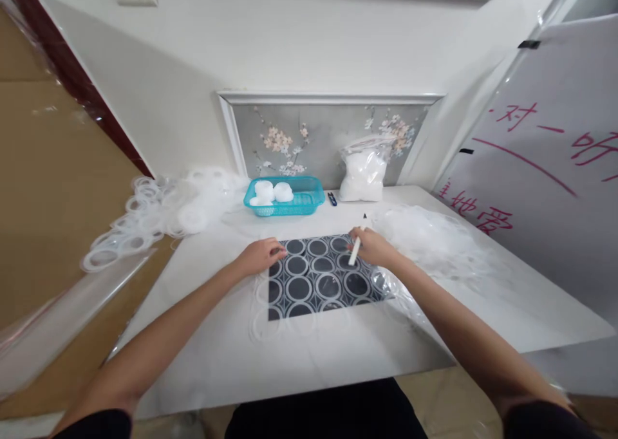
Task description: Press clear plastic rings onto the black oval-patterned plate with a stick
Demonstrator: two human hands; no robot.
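1. Now midway through working the sheet (313,281) of clear rings lying over the dark mat (324,273) in the middle of the surface (338,355).
2. Left hand (258,257) laid flat at the mat's left far corner, fingers loosely curled, gripping nothing, only pressing the sheet down.
3. Right hand (374,246) at the mat's right far corner, closed around a thin white stick (355,252), tip angled down and left onto a ring there.
4. Judged as the punching or picking step: one ring at the far right addressed, the rest of the grid seemingly still in place.
5. Next move, as a judgement: steady pressure from the left hand so the sheet cannot slide, then a small, exact push of the stick at the ring's edge; too much force likely to crease the thin film.
6. Loose rings (145,214) heaped far left, partly spilling off the edge; a second pile of clear film (434,242) just right of the right hand.
7. Teal basket (284,197) beyond the mat, holding white round pieces (273,191); a bag (362,175) of white stuff to its right, against the wall.
8. Small blue item (332,199) between basket and bag, too small to identify.
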